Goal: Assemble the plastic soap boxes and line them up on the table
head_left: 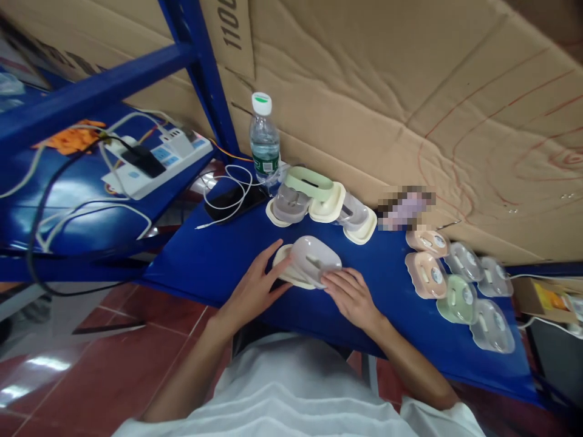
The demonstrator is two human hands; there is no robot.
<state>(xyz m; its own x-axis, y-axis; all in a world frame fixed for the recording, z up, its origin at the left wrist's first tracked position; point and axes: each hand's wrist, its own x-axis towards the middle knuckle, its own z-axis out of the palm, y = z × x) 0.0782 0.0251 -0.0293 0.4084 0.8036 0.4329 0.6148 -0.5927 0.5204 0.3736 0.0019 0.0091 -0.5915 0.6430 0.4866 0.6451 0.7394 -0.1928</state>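
Note:
In front of me on the blue table is a pale lavender-grey oval soap dish tray point(322, 250) with a slot in its floor. It lies tilted over a cream oval base point(281, 254), overlapping its right part. My left hand point(259, 276) grips the left side of the base, thumb low and fingers along the upper edge. My right hand point(351, 296) has its fingers together on the tray's lower right edge; its thumb is hidden. Behind stand similar parts: a light green tray point(310, 182), a cream piece point(328, 206) and a grey tray point(291, 205) on a cream base.
Several scalloped soap dishes with round labels, including a green one point(456, 297), sit at the right. A water bottle point(265, 142), a black phone point(228, 205) and a white cable point(234, 182) are at the back left. A power strip point(155, 173) lies beyond the blue post point(204, 79).

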